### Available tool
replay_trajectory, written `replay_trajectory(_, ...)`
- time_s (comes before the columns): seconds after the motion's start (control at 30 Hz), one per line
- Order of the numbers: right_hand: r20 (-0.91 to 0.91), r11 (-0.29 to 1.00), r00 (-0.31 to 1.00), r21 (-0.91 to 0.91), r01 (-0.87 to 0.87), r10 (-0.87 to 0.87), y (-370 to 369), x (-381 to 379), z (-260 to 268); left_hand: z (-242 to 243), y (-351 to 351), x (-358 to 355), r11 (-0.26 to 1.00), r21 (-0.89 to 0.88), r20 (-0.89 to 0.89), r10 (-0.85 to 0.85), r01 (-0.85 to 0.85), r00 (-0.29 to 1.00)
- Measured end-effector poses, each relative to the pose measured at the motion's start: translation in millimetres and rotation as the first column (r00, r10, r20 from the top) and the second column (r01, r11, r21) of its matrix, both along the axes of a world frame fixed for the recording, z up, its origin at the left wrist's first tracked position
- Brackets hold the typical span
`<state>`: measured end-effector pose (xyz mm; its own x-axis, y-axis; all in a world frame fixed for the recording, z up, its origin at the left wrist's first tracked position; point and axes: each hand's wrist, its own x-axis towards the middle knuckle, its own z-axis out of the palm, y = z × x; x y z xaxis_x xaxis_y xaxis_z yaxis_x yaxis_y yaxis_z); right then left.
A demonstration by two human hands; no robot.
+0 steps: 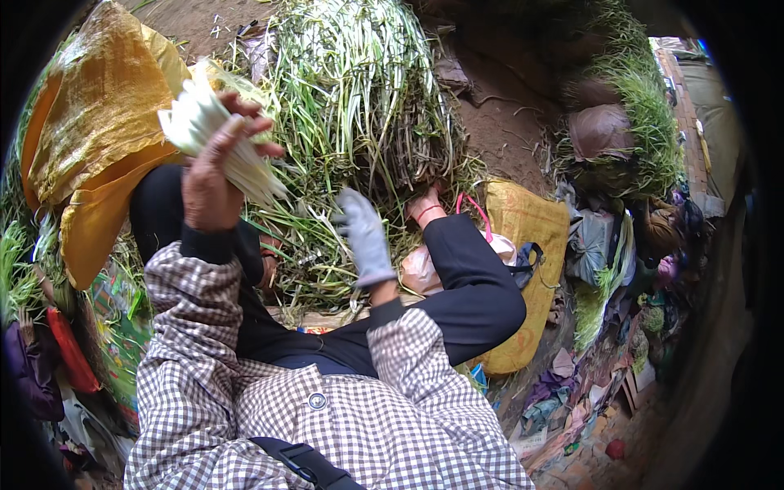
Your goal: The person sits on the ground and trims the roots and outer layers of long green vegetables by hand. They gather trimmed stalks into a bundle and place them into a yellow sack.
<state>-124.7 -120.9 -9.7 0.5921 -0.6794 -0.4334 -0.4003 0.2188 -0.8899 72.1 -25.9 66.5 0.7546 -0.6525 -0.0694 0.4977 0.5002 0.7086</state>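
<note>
My bare left hand (220, 162) is raised at the upper left, fingers curled around a bundle of pale white-green plant stalks (205, 119). The bundle is blurred. My right hand (362, 236), in a grey glove, hangs low over loose green stalks (306, 245) between my legs; its fingers are blurred, and nothing shows in it. Beyond both hands stands a large heap of long green-and-white stalks (361, 79), with roots and darker matter along its near edge.
A large orange woven sack (104, 116) stands at the left, a yellow one (520, 294) beside my right knee. Plastic bags (422, 269) lie by my right leg. More greens (655, 122) are piled at the upper right. Another person's purple sleeve (37, 373) shows at the far left.
</note>
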Motion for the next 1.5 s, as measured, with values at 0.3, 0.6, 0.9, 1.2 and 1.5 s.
replay_trajectory(0.3, -0.756, 0.691, 0.606, -0.301, -0.657, 0.247, -47.6, 41.5, -75.9, -63.6, -3.8, -9.3, 0.945, -0.306, -0.406, -0.238, 0.114, 0.882)
replay_trajectory(0.6, -0.498, 0.618, 0.455, 0.227, -0.753, 0.738, -32.1, -8.3, -86.5, -80.2, -7.6, -10.3, 0.976, 0.099, -0.337, -0.151, 0.195, 0.929)
replay_trajectory(0.9, -0.802, 0.706, 0.515, -0.174, -0.687, 0.303, -31.6, 5.7, -112.9, -84.6, -15.2, -39.6, 0.792, 0.434, -0.309, -0.316, 0.428, 0.897)
replay_trajectory(1.2, -0.019, 0.983, 0.983, -0.033, -0.181, 0.180, 9.9, -38.6, 48.0, -133.9, -35.3, -51.2, 0.732, 0.615, -0.147, -0.261, 0.295, 0.954)
replay_trajectory(1.5, 0.190, 0.984, 0.966, -0.011, 0.179, -0.174, 31.8, -43.4, 59.1, -46.4, 0.0, -27.0, 0.877, 0.480, 0.024, 0.017, -0.026, 1.000)
